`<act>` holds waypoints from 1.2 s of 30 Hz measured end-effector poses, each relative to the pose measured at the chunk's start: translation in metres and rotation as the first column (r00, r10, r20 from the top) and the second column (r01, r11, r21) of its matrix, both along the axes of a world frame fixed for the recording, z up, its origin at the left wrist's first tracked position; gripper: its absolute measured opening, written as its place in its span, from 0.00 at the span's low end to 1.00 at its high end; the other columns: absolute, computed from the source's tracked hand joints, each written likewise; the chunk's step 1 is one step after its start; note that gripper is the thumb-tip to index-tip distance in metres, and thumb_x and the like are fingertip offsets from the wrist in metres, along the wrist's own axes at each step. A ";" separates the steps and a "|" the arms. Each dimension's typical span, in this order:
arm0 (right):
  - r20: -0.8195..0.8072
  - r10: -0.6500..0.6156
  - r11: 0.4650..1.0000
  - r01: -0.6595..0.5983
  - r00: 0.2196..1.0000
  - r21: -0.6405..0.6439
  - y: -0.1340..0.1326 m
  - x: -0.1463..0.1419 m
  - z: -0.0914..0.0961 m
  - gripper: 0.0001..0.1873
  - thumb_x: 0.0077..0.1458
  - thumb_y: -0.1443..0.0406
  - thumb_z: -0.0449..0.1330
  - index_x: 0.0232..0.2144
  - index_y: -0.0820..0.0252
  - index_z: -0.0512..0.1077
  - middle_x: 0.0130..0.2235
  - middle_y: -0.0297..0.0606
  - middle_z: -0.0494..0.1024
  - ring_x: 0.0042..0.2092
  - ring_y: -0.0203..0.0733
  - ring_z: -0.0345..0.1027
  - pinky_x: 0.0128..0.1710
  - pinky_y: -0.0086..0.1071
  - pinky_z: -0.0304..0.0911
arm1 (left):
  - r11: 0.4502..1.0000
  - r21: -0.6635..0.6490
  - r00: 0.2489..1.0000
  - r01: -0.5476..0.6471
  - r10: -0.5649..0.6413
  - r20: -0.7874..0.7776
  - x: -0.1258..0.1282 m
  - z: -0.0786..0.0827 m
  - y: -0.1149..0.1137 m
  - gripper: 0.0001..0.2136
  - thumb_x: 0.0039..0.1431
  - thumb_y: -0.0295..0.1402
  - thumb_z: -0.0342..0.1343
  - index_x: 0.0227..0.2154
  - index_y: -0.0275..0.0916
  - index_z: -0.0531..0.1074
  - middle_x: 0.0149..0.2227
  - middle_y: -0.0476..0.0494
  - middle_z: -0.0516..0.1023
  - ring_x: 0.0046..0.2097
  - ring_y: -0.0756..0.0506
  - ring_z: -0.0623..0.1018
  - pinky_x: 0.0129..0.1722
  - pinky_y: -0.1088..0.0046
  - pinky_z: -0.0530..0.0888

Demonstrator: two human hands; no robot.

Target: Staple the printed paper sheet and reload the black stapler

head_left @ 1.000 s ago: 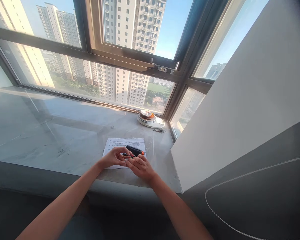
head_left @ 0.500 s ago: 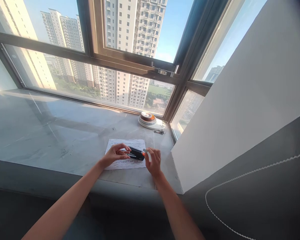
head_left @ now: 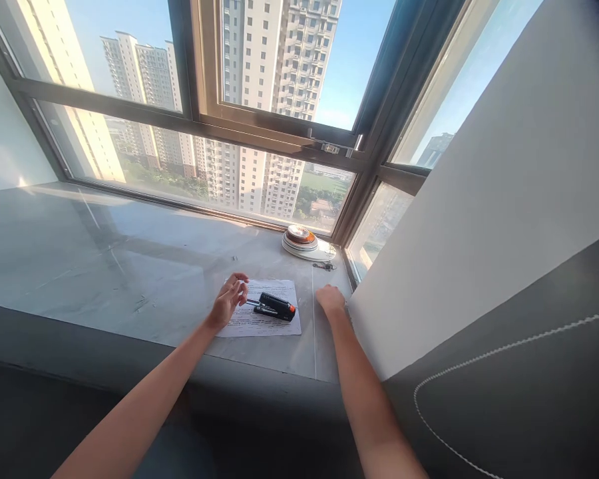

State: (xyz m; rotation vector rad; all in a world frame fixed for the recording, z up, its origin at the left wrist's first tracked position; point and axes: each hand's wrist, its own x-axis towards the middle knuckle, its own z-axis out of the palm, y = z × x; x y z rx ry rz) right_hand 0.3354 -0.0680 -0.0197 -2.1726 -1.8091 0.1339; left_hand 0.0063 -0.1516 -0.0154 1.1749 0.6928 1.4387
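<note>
A black stapler point(head_left: 275, 306) with an orange patch at its right end lies on a printed sheet of paper point(head_left: 239, 326). From its left end a thin metal piece sticks out towards my left hand point(head_left: 226, 303). That hand hovers over the paper's left edge, its fingers loosely curled and apart; whether a fingertip touches the metal piece is unclear. My right hand point(head_left: 331, 299) is at the sill's right side, off the paper, close to the wall. Its fingers are curled in and hidden from above, so anything inside cannot be made out.
Behind the paper, a round white-and-orange object point(head_left: 302, 241) stands in the window corner, with a small bunch of keys point(head_left: 324, 266) before it. A tiny scrap point(head_left: 234, 258) lies on the marble sill point(head_left: 144, 259). A white wall point(head_left: 459, 219) bounds the right side; a beaded cord point(head_left: 416, 392) hangs there.
My right hand has left the stapler's orange end, where it pinched a small greyish piece, and moved right towards the wall. My left hand has drawn slightly left and up from the stapler.
</note>
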 end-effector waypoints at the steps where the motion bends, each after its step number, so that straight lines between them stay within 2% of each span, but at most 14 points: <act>1: 0.001 0.014 1.000 -0.014 1.000 0.015 0.004 -0.001 -0.004 0.11 0.59 0.70 0.55 0.40 0.64 0.75 0.39 0.51 0.78 0.44 0.50 0.74 0.39 0.35 0.63 | 1.000 -0.004 1.000 -0.004 0.004 -0.018 0.000 0.000 0.000 0.14 0.67 0.46 0.56 0.46 0.42 0.71 0.33 0.49 0.66 0.28 0.51 0.65 0.25 0.75 0.64; 5: -0.042 0.116 0.988 -0.111 0.992 0.103 0.015 -0.004 -0.020 0.14 0.61 0.72 0.51 0.44 0.61 0.75 0.49 0.49 0.78 0.51 0.47 0.71 0.47 0.34 0.62 | 0.999 -0.015 0.994 -0.036 0.035 -0.103 0.001 -0.005 0.004 0.14 0.66 0.46 0.58 0.45 0.42 0.70 0.29 0.51 0.65 0.27 0.50 0.65 0.25 0.76 0.64; 8: -0.186 0.226 0.960 -0.187 0.956 0.207 0.022 0.002 -0.026 0.12 0.61 0.67 0.55 0.45 0.59 0.75 0.45 0.42 0.80 0.42 0.41 0.72 0.48 0.31 0.62 | 0.997 0.004 0.979 -0.082 0.081 -0.185 0.001 -0.009 0.006 0.14 0.65 0.47 0.59 0.43 0.42 0.71 0.27 0.52 0.65 0.27 0.51 0.65 0.25 0.76 0.62; 10: -0.316 0.268 0.939 -0.174 0.910 0.296 0.027 0.007 -0.029 0.10 0.58 0.64 0.59 0.42 0.58 0.75 0.39 0.37 0.81 0.33 0.39 0.70 0.45 0.32 0.63 | 0.992 0.028 0.970 -0.121 0.124 -0.208 0.000 -0.008 0.006 0.14 0.65 0.48 0.60 0.42 0.42 0.72 0.26 0.52 0.64 0.26 0.51 0.64 0.23 0.76 0.61; 15: -0.376 0.236 0.942 -0.115 0.896 0.317 0.031 0.012 -0.034 0.08 0.53 0.60 0.63 0.26 0.57 0.75 0.28 0.36 0.79 0.29 0.42 0.69 0.44 0.34 0.63 | 0.984 -0.014 0.984 -0.177 0.176 -0.040 -0.013 0.000 0.010 0.22 0.69 0.57 0.47 0.43 0.44 0.71 0.32 0.48 0.69 0.26 0.50 0.64 0.22 0.74 0.60; 18: -0.363 0.208 0.944 -0.089 0.908 0.318 0.033 0.012 -0.035 0.08 0.52 0.60 0.62 0.25 0.57 0.75 0.30 0.38 0.80 0.31 0.42 0.70 0.46 0.36 0.63 | 0.981 -0.033 0.969 -0.192 0.184 -0.164 -0.032 -0.002 0.033 0.20 0.67 0.56 0.51 0.42 0.44 0.72 0.33 0.47 0.71 0.26 0.49 0.65 0.24 0.73 0.61; 20: -0.394 0.173 0.945 -0.040 0.903 0.324 0.033 0.012 -0.034 0.08 0.53 0.61 0.61 0.25 0.57 0.75 0.32 0.40 0.80 0.31 0.42 0.69 0.46 0.36 0.63 | 0.958 0.024 0.868 -0.284 0.268 -0.417 -0.045 -0.007 0.056 0.14 0.63 0.48 0.58 0.37 0.42 0.73 0.29 0.48 0.70 0.25 0.49 0.66 0.26 0.72 0.61; 23: -0.491 0.154 0.908 0.073 0.857 0.413 0.029 0.009 -0.029 0.11 0.56 0.59 0.59 0.26 0.58 0.74 0.33 0.41 0.79 0.31 0.41 0.67 0.42 0.36 0.62 | 0.833 0.209 0.547 -0.513 0.505 -0.668 -0.058 -0.017 0.090 0.08 0.64 0.38 0.55 0.33 0.41 0.74 0.25 0.47 0.70 0.28 0.44 0.70 0.32 0.68 0.66; 25: -0.563 0.250 0.878 0.061 0.788 0.476 0.022 0.002 -0.021 0.16 0.59 0.54 0.57 0.27 0.58 0.73 0.32 0.40 0.77 0.30 0.41 0.65 0.38 0.35 0.61 | 0.770 0.346 0.388 -0.535 0.588 -0.709 -0.062 -0.022 0.108 0.08 0.65 0.32 0.51 0.36 0.41 0.75 0.29 0.43 0.75 0.34 0.41 0.75 0.39 0.65 0.69; 28: -0.627 0.514 0.846 -0.228 0.585 0.481 0.008 -0.013 -0.008 0.21 0.62 0.49 0.57 0.28 0.58 0.73 0.30 0.37 0.74 0.32 0.40 0.64 0.35 0.34 0.60 | 0.809 0.451 0.267 -0.377 0.561 -0.783 -0.064 -0.028 0.125 0.16 0.62 0.22 0.47 0.43 0.40 0.78 0.48 0.37 0.79 0.50 0.38 0.77 0.52 0.61 0.71; 30: -0.645 0.648 0.752 -0.478 0.405 0.454 -0.002 -0.024 0.000 0.22 0.64 0.47 0.58 0.28 0.58 0.74 0.34 0.39 0.76 0.38 0.43 0.67 0.40 0.35 0.62 | 0.843 0.449 0.168 -0.296 0.509 -0.844 -0.066 -0.032 0.131 0.25 0.58 0.18 0.46 0.53 0.41 0.77 0.63 0.40 0.72 0.62 0.37 0.71 0.61 0.57 0.68; 32: -0.666 0.708 0.625 -0.647 0.235 0.436 -0.010 -0.034 0.007 0.23 0.65 0.46 0.58 0.33 0.58 0.75 0.41 0.41 0.77 0.44 0.45 0.68 0.46 0.37 0.62 | 0.876 0.403 0.084 -0.264 0.438 -0.895 -0.067 -0.037 0.135 0.32 0.55 0.15 0.46 0.60 0.44 0.73 0.70 0.46 0.64 0.69 0.38 0.63 0.67 0.54 0.62; 34: -0.680 0.727 0.503 -0.747 0.095 0.435 -0.016 -0.043 0.010 0.25 0.63 0.43 0.58 0.42 0.57 0.76 0.47 0.43 0.75 0.46 0.46 0.67 0.47 0.38 0.62 | 0.909 0.340 0.051 -0.239 0.362 -0.931 -0.068 -0.042 0.137 0.35 0.54 0.14 0.45 0.62 0.46 0.72 0.70 0.49 0.65 0.71 0.40 0.61 0.70 0.53 0.58; 36: -0.679 0.734 0.400 -0.822 0.021 0.406 -0.020 -0.051 0.009 0.30 0.58 0.41 0.63 0.50 0.57 0.74 0.50 0.43 0.74 0.45 0.45 0.66 0.46 0.37 0.62 | 0.922 0.320 0.052 -0.217 0.338 -0.940 -0.069 -0.044 0.138 0.33 0.54 0.14 0.45 0.60 0.45 0.74 0.66 0.47 0.71 0.69 0.40 0.65 0.70 0.53 0.59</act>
